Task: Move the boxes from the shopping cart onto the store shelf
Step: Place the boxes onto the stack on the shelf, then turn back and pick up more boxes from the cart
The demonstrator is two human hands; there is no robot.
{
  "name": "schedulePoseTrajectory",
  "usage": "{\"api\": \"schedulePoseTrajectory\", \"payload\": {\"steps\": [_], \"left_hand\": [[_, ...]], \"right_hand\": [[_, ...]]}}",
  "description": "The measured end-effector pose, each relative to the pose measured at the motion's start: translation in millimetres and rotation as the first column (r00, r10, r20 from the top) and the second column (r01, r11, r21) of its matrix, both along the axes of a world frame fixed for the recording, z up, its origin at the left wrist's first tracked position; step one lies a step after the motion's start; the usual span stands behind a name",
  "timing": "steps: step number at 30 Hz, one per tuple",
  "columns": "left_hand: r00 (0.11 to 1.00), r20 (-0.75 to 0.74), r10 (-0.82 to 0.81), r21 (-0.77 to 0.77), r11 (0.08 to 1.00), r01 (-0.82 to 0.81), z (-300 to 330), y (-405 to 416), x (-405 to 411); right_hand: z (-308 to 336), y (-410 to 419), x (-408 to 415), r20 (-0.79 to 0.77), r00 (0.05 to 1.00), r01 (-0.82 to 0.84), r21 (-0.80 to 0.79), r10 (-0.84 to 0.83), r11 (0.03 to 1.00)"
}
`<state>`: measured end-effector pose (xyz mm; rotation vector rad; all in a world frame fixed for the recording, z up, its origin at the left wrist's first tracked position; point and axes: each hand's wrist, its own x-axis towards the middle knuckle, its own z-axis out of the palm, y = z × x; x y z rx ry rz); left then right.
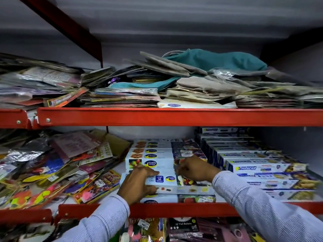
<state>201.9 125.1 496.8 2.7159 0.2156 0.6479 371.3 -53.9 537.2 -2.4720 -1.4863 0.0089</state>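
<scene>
Head view, and both hands are in on the lower store shelf (pixel 174 209), right behind its red front rail. The left hand (pixel 138 182) is clamped over the left end of a long white-and-blue wrap box (pixel 166 179), fingers spread across its top, thumb down on the front face — that grip is grasping the box. The right hand (pixel 194 169) is curled at the box's right end, where the fruit picture shows; whether that grip actually holds the box or only rests on it, I cannot tell. The box sits on top of a stack of similar boxes (pixel 152 154), at the front of the pile. Just to the right, another row of blue-edged boxes (pixel 258 166). To the left, a loose heap of bright foil packets (pixel 52 172). On the shelf above, flat packets and a teal cloth bag (pixel 218 60).
</scene>
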Motion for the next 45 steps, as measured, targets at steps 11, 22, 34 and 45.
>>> {"api": "schedulePoseTrajectory", "payload": {"steps": [11,22,34,45], "left_hand": [[0.995,0.100,0.010,0.076,0.997,-0.018,-32.2,-7.5,1.9],[0.997,0.075,0.010,0.068,0.998,-0.016,-31.7,-7.6,0.9],[0.995,0.071,0.068,0.386,0.918,-0.090,-59.6,-38.8,-66.3],[0.985,-0.174,0.019,0.202,0.979,0.017,-185.3,-87.0,-176.8]], "right_hand": [[-54.9,-20.6,-35.2,0.080,0.994,0.043,0.338,-0.075,0.940],[-52.4,-21.1,-33.6,0.064,0.991,0.095,0.304,-0.120,0.948],[-87.1,-55.0,-97.0,0.214,0.963,0.123,0.179,-0.160,0.976],[-233.7,-119.2,-203.6,0.024,0.982,0.182,0.170,-0.188,0.969]]}}
